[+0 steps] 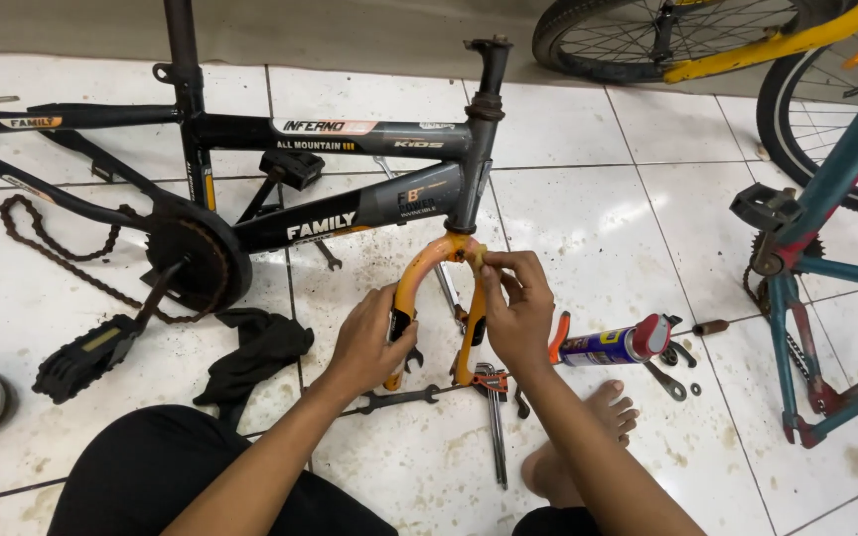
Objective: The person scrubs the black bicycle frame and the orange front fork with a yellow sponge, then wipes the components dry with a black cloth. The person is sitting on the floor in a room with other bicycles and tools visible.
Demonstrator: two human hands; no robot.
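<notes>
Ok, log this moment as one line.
left hand: grips orange fork leg | right hand: pinches fork crown | black bike frame: on floor

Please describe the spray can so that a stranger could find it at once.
Start at the black bicycle frame lying on the white tiled floor. Right of the orange fork held by both hands, the spray can lies on its side. Unlike the grey wrenches around, it is blue and yellow with a red cap.

yellow bicycle [747, 45]: cut by top edge | teal bicycle [836, 189]: cut right
</notes>
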